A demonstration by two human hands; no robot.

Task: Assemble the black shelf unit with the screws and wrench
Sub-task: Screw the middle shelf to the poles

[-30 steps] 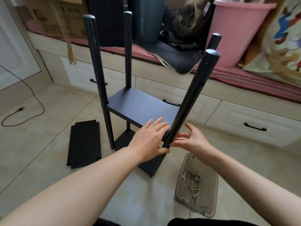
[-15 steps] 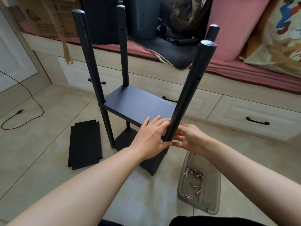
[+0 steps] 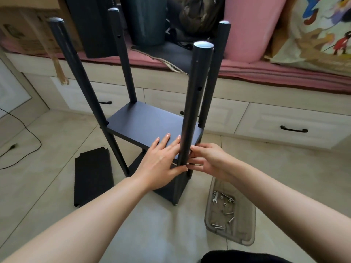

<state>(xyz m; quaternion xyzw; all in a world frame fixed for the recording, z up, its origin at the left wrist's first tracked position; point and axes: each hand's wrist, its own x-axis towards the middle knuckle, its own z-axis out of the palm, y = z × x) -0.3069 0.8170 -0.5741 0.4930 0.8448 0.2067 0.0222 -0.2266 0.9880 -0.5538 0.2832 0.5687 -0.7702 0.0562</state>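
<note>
The black shelf unit stands on the floor with its middle board (image 3: 144, 122) fitted between four upright poles. My left hand (image 3: 161, 162) lies flat on that board's near right corner, thumb against the near right pole (image 3: 197, 88). My right hand (image 3: 209, 160) reaches the same pole from the right and pinches what looks like a small screw at the joint; most of it is hidden by my fingertips. A lower board (image 3: 167, 192) sits beneath. A clear tray (image 3: 245, 224) holds loose screws (image 3: 228, 213) and a small wrench (image 3: 214, 198).
A loose black board (image 3: 93, 177) lies on the tiles to the left. A black cable (image 3: 28, 133) trails at far left. Behind the unit runs a bench with drawers (image 3: 284, 126), carrying a pink bin (image 3: 252, 25) and a cardboard box (image 3: 22, 31).
My view has moved closer and over the unit, so the near right pole looks more upright. My left hand slid further onto the board. My right hand's fingertips closed in on the pole.
</note>
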